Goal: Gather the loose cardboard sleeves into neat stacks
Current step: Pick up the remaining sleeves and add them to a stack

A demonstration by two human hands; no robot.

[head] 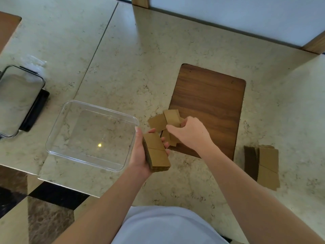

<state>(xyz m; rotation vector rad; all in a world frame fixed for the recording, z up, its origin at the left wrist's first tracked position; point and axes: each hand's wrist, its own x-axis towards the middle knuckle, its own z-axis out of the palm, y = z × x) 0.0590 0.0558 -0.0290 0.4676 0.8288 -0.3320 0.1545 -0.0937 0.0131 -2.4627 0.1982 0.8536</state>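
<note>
Head view — hands (140,154) grip cardboard sleeves (157,152).

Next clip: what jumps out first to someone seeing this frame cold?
At centre, the left hand grips a neat stack of cardboard sleeves while the right hand pinches loose sleeves at the wooden board's near-left corner. An empty clear plastic container sits to the left; another finished stack lies right.

No readable text, labels, brands or numbers anywhere; cardboard sleeves (159,153), clear tub (58,131), wood board (211,103), counter (123,59) all plain
</note>
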